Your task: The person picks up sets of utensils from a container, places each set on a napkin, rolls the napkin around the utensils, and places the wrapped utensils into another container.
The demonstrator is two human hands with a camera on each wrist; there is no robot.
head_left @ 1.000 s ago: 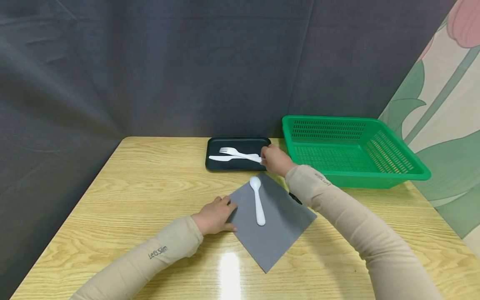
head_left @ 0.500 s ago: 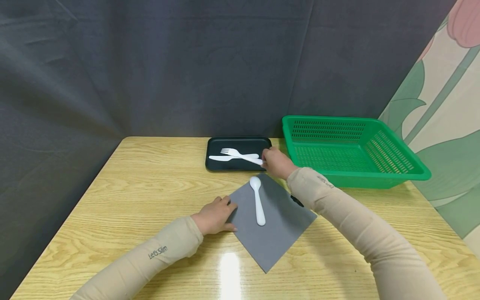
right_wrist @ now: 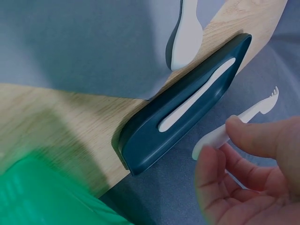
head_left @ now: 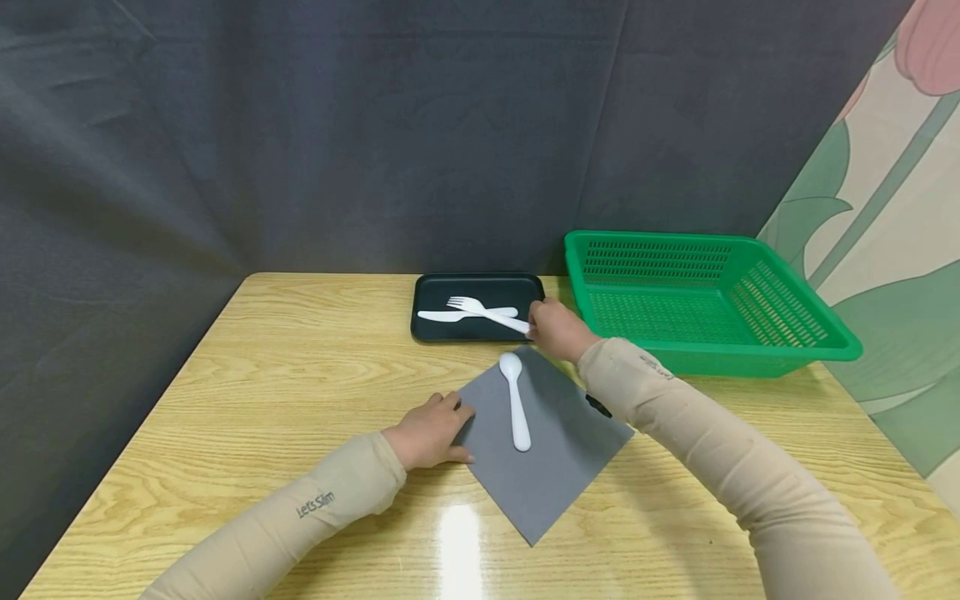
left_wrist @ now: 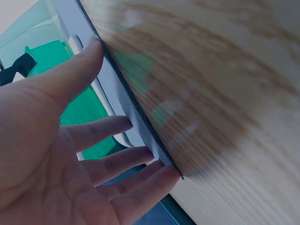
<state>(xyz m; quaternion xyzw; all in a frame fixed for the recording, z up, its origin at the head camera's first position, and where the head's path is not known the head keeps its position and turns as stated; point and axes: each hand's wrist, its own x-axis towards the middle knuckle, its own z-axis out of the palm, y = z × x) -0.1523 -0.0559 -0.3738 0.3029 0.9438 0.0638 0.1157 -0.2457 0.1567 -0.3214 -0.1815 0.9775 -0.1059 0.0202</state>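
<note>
My right hand (head_left: 561,329) pinches a white plastic fork (head_left: 471,306) by the end of its handle. In the right wrist view the fork (right_wrist: 216,138) sits between thumb and fingers, held up apart from the black tray (right_wrist: 140,145). A white knife (head_left: 442,317) lies in that tray. On the grey square napkin (head_left: 555,475), turned corner-forward, rests a white spoon (head_left: 517,412). My left hand (head_left: 429,433) touches the napkin's left edge with loosely spread fingers. The left wrist view shows its thumb and fingertips (left_wrist: 123,123) along that edge, not curled round anything.
A green slotted basket (head_left: 652,315) stands at the back right, beside the tray and close to my right hand. Behind the wooden table (head_left: 300,350) hangs a dark curtain (head_left: 420,142). A wall with painted flowers (head_left: 900,300) borders the right.
My right hand has drifted slightly right and nearer to me, carrying the fork along. The left hand, napkin, spoon and knife have stayed in place.
</note>
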